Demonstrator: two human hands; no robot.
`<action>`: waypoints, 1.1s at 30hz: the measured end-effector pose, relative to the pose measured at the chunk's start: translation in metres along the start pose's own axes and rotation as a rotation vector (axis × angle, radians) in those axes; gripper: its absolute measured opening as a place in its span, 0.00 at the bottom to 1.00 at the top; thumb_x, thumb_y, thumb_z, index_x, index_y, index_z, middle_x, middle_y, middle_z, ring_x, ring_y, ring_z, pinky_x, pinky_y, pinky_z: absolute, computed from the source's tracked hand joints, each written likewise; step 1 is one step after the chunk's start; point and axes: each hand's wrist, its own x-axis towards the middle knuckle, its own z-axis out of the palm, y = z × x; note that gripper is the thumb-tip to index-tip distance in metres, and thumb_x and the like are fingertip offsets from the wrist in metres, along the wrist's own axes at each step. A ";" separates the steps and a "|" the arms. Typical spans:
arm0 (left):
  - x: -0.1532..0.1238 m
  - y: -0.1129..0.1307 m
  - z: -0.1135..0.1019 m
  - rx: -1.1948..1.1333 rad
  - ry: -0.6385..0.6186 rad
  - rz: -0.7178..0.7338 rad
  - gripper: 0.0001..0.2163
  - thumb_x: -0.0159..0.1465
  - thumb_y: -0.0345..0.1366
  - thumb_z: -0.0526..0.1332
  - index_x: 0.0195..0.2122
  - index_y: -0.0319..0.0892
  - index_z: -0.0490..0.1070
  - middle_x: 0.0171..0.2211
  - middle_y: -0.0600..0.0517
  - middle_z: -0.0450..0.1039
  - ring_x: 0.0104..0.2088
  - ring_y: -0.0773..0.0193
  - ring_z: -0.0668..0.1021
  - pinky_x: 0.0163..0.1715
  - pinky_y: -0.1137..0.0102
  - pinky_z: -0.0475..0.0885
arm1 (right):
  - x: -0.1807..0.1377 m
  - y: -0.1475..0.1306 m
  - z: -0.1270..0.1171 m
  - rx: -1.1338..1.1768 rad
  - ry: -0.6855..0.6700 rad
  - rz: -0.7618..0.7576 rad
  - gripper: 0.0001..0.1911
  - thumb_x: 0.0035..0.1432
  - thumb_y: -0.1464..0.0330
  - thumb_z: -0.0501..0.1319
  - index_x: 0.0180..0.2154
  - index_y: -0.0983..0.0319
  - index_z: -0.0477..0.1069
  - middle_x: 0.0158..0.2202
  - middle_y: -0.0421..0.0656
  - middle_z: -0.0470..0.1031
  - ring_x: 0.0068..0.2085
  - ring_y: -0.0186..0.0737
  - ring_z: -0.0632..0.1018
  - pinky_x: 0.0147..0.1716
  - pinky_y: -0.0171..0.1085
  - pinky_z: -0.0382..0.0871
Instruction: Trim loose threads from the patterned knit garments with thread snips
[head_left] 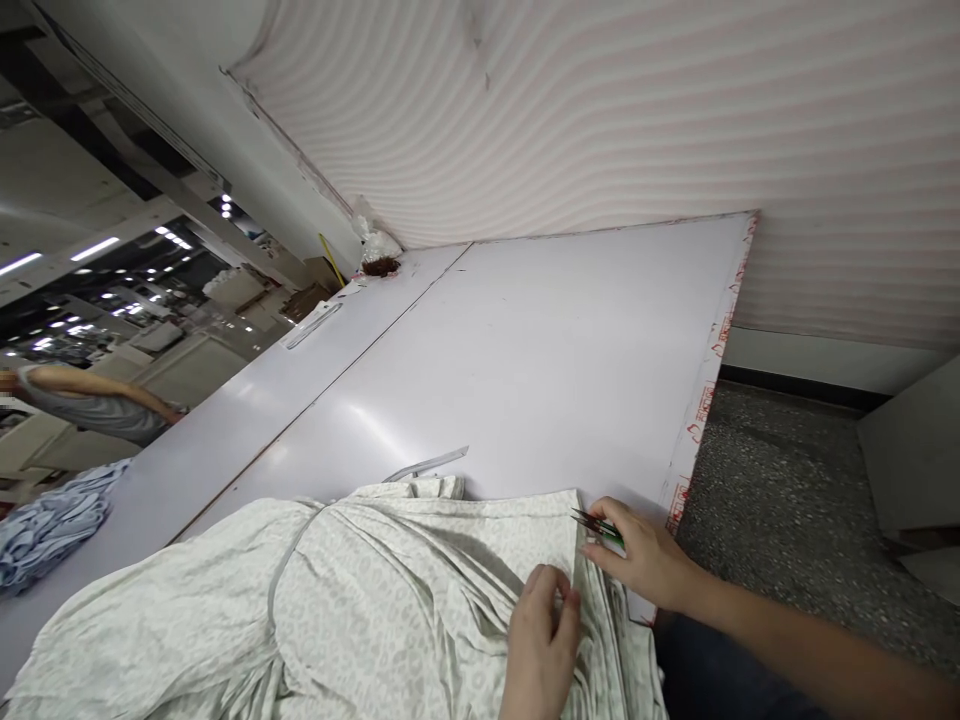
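A pile of pale fabric [382, 590] with a faint leopard-like print lies across the near part of the table, gathered by a grey band [283, 570] at its left. My right hand [637, 550] grips a pair of thread snips [600, 526] with green on the handle, their dark points directed left over the fabric's top right corner. Lower and to the left, my left hand [544, 630] is closed at the fabric's right edge, thumb and fingers pinching the cloth. Layered fabric edges hang beside it on the right.
The white table [525, 350] has a lengthwise seam and a taped right edge. A clear plastic strip [427, 465] lies behind the fabric. Blue striped cloth [56, 520] sits at left, near a person [105, 400]. A bag [379, 245] stands by the striped wall covering [600, 120].
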 end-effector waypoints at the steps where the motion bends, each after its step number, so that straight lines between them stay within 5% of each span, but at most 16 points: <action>1: -0.005 -0.001 -0.001 -0.044 0.070 -0.004 0.13 0.67 0.42 0.51 0.27 0.45 0.64 0.40 0.47 0.74 0.21 0.68 0.67 0.23 0.70 0.62 | 0.004 0.000 0.003 -0.074 0.011 0.001 0.10 0.58 0.66 0.59 0.42 0.59 0.65 0.43 0.44 0.75 0.42 0.46 0.77 0.40 0.40 0.68; 3: -0.015 -0.002 -0.001 -0.117 0.210 0.004 0.15 0.69 0.44 0.50 0.28 0.44 0.65 0.52 0.44 0.71 0.19 0.72 0.64 0.20 0.69 0.60 | 0.011 -0.002 0.011 -0.188 -0.006 0.004 0.12 0.55 0.73 0.58 0.43 0.59 0.64 0.42 0.46 0.75 0.42 0.47 0.77 0.38 0.40 0.66; 8: -0.027 -0.009 0.005 0.081 0.476 0.123 0.11 0.66 0.45 0.56 0.31 0.46 0.66 0.25 0.54 0.68 0.23 0.63 0.71 0.23 0.69 0.63 | 0.011 -0.011 0.019 -0.172 -0.072 -0.048 0.14 0.52 0.80 0.53 0.39 0.58 0.63 0.35 0.40 0.74 0.35 0.40 0.76 0.35 0.35 0.65; 11: -0.026 -0.013 0.006 0.353 0.550 0.298 0.03 0.66 0.36 0.57 0.36 0.45 0.68 0.24 0.54 0.67 0.26 0.61 0.72 0.27 0.69 0.66 | -0.001 -0.017 0.017 -0.061 -0.077 -0.169 0.15 0.49 0.81 0.53 0.37 0.57 0.63 0.34 0.38 0.73 0.34 0.39 0.74 0.34 0.35 0.65; 14: -0.025 -0.015 0.005 0.405 0.589 0.480 0.09 0.65 0.24 0.54 0.32 0.46 0.66 0.23 0.56 0.63 0.25 0.63 0.68 0.29 0.70 0.65 | -0.010 -0.022 0.013 0.001 -0.114 -0.253 0.18 0.46 0.82 0.53 0.36 0.58 0.65 0.35 0.39 0.73 0.35 0.39 0.74 0.35 0.35 0.66; 17: -0.028 -0.012 0.004 0.349 0.680 0.478 0.09 0.64 0.23 0.54 0.32 0.45 0.64 0.30 0.53 0.65 0.29 0.65 0.70 0.31 0.72 0.66 | -0.015 -0.027 0.005 0.002 -0.200 -0.233 0.16 0.48 0.82 0.56 0.36 0.59 0.70 0.36 0.41 0.75 0.36 0.39 0.76 0.35 0.34 0.67; 22: -0.034 -0.008 0.009 0.235 0.700 0.466 0.12 0.63 0.19 0.54 0.30 0.45 0.61 0.31 0.54 0.65 0.30 0.67 0.70 0.32 0.73 0.67 | -0.021 -0.036 -0.010 -0.051 -0.317 -0.174 0.11 0.54 0.70 0.66 0.42 0.59 0.78 0.40 0.43 0.78 0.37 0.42 0.78 0.37 0.35 0.68; 33: -0.034 -0.009 0.006 0.244 0.721 0.560 0.13 0.60 0.17 0.55 0.29 0.44 0.62 0.29 0.53 0.67 0.29 0.67 0.69 0.29 0.74 0.67 | -0.020 -0.037 -0.008 -0.009 -0.297 -0.150 0.10 0.55 0.70 0.67 0.40 0.57 0.82 0.37 0.41 0.80 0.35 0.39 0.79 0.36 0.33 0.69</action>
